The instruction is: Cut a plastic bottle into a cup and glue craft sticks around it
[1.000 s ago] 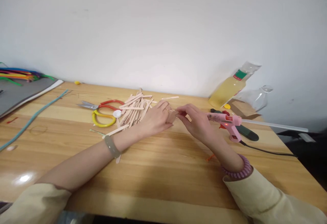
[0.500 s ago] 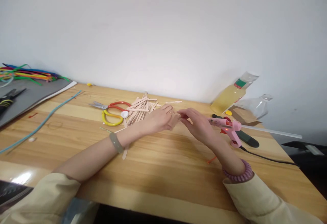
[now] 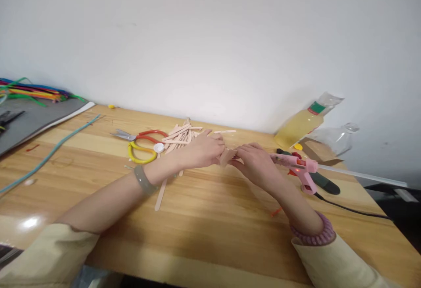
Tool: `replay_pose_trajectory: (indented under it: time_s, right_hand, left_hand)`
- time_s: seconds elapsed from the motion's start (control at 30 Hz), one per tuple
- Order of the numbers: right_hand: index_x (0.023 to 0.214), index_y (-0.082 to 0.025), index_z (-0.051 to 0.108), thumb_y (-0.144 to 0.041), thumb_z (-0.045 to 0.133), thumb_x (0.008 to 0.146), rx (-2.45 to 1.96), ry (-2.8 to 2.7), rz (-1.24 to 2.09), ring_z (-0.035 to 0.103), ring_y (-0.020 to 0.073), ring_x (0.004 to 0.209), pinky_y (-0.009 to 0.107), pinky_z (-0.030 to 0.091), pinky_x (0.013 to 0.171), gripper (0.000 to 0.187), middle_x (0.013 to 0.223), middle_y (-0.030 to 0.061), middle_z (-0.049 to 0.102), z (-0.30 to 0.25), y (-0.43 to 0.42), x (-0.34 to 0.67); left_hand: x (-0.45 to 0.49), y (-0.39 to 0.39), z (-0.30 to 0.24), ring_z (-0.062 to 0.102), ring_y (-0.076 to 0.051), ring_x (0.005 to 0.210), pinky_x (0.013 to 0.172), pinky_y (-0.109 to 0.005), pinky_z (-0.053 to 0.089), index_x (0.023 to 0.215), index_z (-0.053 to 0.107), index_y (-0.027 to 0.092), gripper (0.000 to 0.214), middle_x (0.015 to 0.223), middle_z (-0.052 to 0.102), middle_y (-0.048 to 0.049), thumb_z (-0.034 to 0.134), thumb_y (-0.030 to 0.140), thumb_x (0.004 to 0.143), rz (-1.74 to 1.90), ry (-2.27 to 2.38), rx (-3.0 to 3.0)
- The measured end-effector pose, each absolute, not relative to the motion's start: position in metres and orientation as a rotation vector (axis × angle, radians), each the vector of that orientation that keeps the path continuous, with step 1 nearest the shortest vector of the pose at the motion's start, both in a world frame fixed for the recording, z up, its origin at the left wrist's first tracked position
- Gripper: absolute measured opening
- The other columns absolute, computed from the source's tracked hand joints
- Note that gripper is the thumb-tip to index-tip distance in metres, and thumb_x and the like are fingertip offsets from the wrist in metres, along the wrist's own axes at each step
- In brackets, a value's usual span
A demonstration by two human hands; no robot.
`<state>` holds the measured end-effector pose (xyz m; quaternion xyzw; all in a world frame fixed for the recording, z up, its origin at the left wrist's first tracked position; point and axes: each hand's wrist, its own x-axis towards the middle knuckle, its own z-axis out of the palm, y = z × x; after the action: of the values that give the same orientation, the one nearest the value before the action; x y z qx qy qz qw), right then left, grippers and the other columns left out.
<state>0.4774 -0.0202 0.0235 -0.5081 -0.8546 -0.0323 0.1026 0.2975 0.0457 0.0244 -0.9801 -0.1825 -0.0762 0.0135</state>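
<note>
My left hand (image 3: 200, 151) and my right hand (image 3: 256, 163) meet over the wooden table (image 3: 204, 218), both pinched on a small flat piece made of wooden craft sticks (image 3: 227, 157) held between them. Behind my left hand lies a loose pile of craft sticks (image 3: 180, 136), and one single stick (image 3: 161, 195) lies beside my left wrist. A pink glue gun (image 3: 297, 165) rests just right of my right hand, its red light on.
Red and yellow scissors (image 3: 141, 145) lie left of the pile. A long teal pipe cleaner (image 3: 49, 154), a grey sheet (image 3: 33, 121) and coloured pipe cleaners (image 3: 29, 90) are at far left. Two bottles (image 3: 302, 121) lean against the wall at right. A black cord (image 3: 355, 209) trails right.
Both hands stay together on the stick piece, now pressed a little closer. The view has shifted slightly; nothing else moved.
</note>
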Motion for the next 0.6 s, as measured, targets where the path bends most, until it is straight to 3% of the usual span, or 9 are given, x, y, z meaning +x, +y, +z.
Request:
replay_pose_trajectory:
  time_s: [0.23,0.6]
  right_hand:
    - [0.073,-0.016,0.062,-0.016,0.061,0.081,-1.561,-2.541,-0.102,0.063,0.0195,0.068,0.033,0.035,0.077,0.008,0.071,0.0044,0.07,0.02,-0.019,0.474]
    - [0.074,-0.016,0.06,-0.016,0.059,0.082,-1.471,-2.568,-0.154,0.061,0.0183,0.069,0.034,0.037,0.077,0.009,0.071,0.0038,0.068,0.021,-0.02,0.475]
  left_hand:
    - [0.299,0.045,0.017,0.051,-0.021,0.093,0.079,-0.033,0.036,0.078,0.062,0.017,0.011,0.083,0.065,-0.0036,0.053,0.021,0.083,-0.341,-0.575,-3.101]
    - [0.3,0.053,0.014,0.051,-0.019,0.083,0.069,-0.027,0.039,0.072,0.063,0.018,0.016,0.069,0.06,-0.0019,0.054,0.022,0.084,-0.394,-0.435,-3.259]
